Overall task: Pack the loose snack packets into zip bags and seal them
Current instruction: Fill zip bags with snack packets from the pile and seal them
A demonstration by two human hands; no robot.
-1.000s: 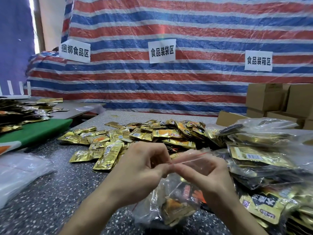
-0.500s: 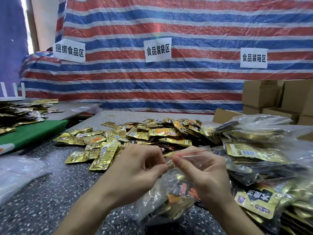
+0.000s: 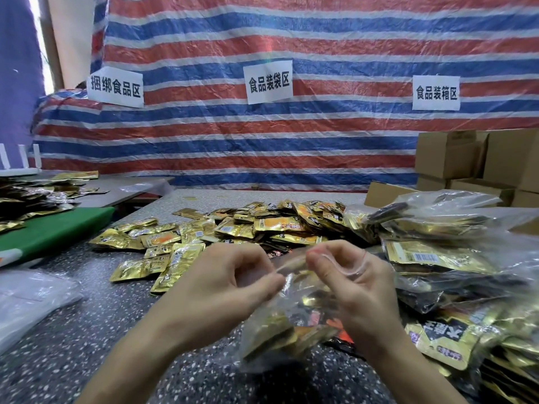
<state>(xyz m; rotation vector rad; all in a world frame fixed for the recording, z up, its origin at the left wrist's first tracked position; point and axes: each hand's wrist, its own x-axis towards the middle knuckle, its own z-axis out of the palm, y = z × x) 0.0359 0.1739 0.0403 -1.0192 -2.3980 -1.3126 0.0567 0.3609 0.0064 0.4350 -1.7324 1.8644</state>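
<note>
A clear zip bag [image 3: 287, 325] holding several gold and black snack packets hangs just above the speckled table [image 3: 73, 339] in front of me. My left hand [image 3: 224, 290] pinches the bag's top strip at its left end. My right hand [image 3: 353, 284] pinches the same strip further right, thumb and forefinger pressed together on it. A heap of loose gold snack packets [image 3: 233, 231] lies on the table behind my hands. Whether the strip is closed along its whole length I cannot make out.
Filled clear bags of packets [image 3: 443, 258] pile up at the right. Empty clear bags [image 3: 26, 298] lie at the left edge, beside a green board [image 3: 55, 228] and more packets. Cardboard boxes [image 3: 478, 158] stand at the back right. A striped tarp with paper signs hangs behind.
My two hands have drawn slightly apart along the bag's top strip, and the bag now hangs a little lower between them.
</note>
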